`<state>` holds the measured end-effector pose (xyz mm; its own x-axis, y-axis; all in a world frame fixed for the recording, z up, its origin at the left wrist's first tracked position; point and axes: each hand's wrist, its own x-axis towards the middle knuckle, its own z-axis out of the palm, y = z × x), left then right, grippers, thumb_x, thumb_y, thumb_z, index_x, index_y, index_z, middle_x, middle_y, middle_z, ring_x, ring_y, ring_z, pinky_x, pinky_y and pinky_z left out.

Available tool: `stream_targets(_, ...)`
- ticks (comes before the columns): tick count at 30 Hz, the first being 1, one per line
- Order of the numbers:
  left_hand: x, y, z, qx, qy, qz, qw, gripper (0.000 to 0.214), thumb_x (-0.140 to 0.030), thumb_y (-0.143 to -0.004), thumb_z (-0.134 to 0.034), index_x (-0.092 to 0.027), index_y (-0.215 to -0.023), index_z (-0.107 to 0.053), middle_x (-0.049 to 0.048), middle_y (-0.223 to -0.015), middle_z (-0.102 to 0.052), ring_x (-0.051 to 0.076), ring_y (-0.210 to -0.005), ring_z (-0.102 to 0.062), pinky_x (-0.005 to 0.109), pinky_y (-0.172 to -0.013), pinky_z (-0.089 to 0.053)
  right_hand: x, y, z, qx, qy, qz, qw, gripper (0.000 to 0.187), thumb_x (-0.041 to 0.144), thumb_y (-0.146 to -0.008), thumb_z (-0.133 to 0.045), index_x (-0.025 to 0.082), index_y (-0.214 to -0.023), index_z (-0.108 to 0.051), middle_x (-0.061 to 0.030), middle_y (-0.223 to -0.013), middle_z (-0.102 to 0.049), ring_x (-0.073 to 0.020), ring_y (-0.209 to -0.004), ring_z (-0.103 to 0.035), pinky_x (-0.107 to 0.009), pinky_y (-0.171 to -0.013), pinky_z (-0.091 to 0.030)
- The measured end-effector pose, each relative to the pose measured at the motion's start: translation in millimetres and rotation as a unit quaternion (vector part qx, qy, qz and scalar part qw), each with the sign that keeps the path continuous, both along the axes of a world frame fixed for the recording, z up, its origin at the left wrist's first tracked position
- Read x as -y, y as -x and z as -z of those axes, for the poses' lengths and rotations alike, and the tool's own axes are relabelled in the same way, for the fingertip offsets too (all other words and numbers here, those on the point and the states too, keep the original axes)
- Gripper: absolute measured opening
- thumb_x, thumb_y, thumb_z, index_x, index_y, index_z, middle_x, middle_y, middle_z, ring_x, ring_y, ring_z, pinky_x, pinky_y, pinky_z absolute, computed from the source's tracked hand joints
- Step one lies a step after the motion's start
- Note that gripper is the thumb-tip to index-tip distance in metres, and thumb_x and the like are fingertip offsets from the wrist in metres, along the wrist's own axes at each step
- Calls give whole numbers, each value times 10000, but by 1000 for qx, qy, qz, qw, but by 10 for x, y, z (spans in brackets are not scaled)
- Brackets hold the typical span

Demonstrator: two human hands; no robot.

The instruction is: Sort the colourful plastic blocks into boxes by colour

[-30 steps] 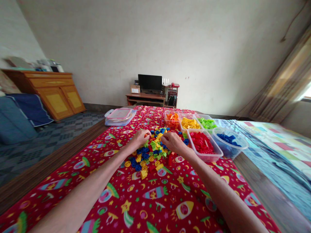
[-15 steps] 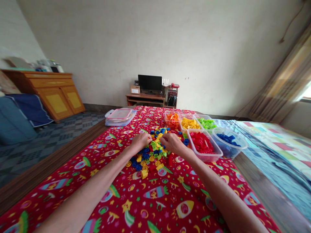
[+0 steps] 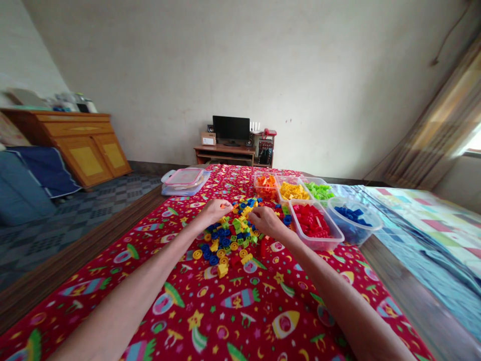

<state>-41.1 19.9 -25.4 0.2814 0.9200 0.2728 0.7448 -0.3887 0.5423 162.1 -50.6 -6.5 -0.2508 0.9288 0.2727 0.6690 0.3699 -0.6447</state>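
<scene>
"What does my remote feed show of the left hand [image 3: 215, 211]?"

"Fingertips pinched on an orange piece [image 3: 224, 206], mostly hidden from me by the fingers, at the upper-left edge of a loose pile of bricks [image 3: 237, 226] on a red printed cloth [image 3: 240, 336]."

"And the right hand [image 3: 265, 220]?"

"Curled at the pile's right side, screening part of it. Its fingertips face away from my camera; I cannot tell whether they grip anything."

"Around it?"

"A clear tub [image 3: 322, 243] of red blocks [image 3: 310, 220], just right of the wrist. Both forearms leave my frame at the bottom; bottles [image 3: 80, 103] on the cabinet [image 3: 84, 150], far left, are too blurred to identify."
</scene>
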Motion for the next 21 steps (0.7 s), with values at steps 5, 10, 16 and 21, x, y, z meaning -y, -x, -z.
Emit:
stream_targets(5, 146, -131, -128, 53, 31, 67, 996, 474, -530, -715, -521, -123, -849, -723, 33, -747, -699, 186, -680, -595, 256, -626, -427, -78, 68, 90, -336, 254, 24, 907, 284, 171, -861, -429, 168, -578, -459, 39, -456, -478, -62, -400, -420, -180, -444, -330)
stream_targets(10, 343, -327, -192, 46, 40, 113, 992, 469, -523, -740, -510, -123, -872, -717, 19, -719, -674, 169, -662, -568, 244, -595, -403, -104, 115, 155, -533, 332, 23, 778, 267, 363, -858, -570, 164, -698, -493, 15, -516, -547, -78, -449, -518, -160, -430, -398)
stream_targets(16, 421, -426, -166, 39, 21, 116, 992, 385, -501, -749, -551, -151, -813, -699, 20, -683, -647, 162, -642, -544, 244, -587, -377, -53, 144, 127, -537, 346, 12, 770, 173, 185, -881, -515, 131, -718, -537, 23, -496, -532, -55, -413, -487, -128, -386, -357)
stream_targets(21, 338, -320, -108, 199, 133, 53, 970, 322, -484, -742, -627, -162, -764, -620, -51, -526, -483, 106, -485, -432, 216, -479, -326, -61, 113, 96, -557, 344, 39, 755, 161, 158, -895, -491, 125, -745, -540, 14, -512, -536, -53, -417, -496, -119, -389, -369)
